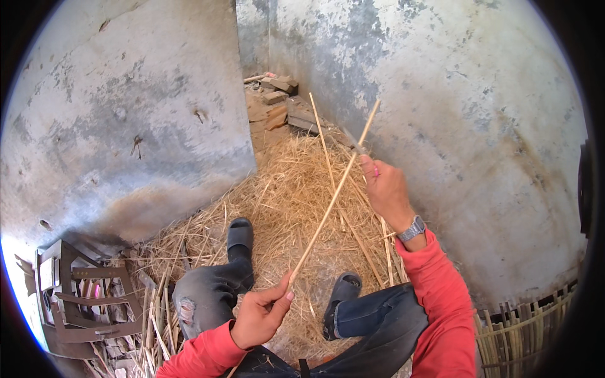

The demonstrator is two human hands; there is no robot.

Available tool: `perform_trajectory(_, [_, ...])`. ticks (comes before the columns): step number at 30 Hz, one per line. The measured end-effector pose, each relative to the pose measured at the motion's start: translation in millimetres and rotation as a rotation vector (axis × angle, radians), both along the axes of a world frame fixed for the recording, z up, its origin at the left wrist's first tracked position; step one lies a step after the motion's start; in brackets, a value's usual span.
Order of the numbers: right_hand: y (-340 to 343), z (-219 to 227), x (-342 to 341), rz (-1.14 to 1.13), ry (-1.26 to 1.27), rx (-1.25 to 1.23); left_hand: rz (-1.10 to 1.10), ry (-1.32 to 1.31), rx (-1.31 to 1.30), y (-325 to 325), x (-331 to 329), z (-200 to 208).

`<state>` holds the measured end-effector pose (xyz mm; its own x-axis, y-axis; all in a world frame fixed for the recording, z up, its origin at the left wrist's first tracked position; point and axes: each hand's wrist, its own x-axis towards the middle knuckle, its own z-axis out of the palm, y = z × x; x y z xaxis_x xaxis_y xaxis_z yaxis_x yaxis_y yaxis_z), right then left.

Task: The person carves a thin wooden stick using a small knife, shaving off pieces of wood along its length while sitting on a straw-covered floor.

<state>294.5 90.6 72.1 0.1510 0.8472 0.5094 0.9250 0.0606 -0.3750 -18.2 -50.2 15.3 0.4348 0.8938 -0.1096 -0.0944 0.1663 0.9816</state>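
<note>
A long, thin, pale bamboo strip (327, 213) slants up from my left hand (261, 316) and passes beside my right hand (386, 192). The fingers of my left hand are closed round its lower end, thumb against the forefinger. My right hand is closed round a knife, its narrow grey blade (350, 139) pointing up and left and crossing the strip near its upper part. The knife's handle is mostly hidden in the fist; a small pink patch shows at the fingers. Whether the blade touches the strip I cannot tell.
Shavings and straw-like strips (287, 179) cover the floor, with another upright strip (322, 135) behind. Bricks (277, 88) lie in the far corner between two worn walls. A broken dark wooden frame (94, 302) stands at left, a slatted bamboo piece (526, 334) at lower right.
</note>
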Motion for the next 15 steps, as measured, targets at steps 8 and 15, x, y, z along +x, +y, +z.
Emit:
perform_trajectory(8, [-67, -28, -79, 0.547, -0.107, -0.096, 0.087, 0.089, 0.006, 5, -12, -7])
perform_trajectory(15, [50, 5, 62, 0.012, -0.328, 0.084, 0.02, 0.14, 0.043, 4, -22, -10])
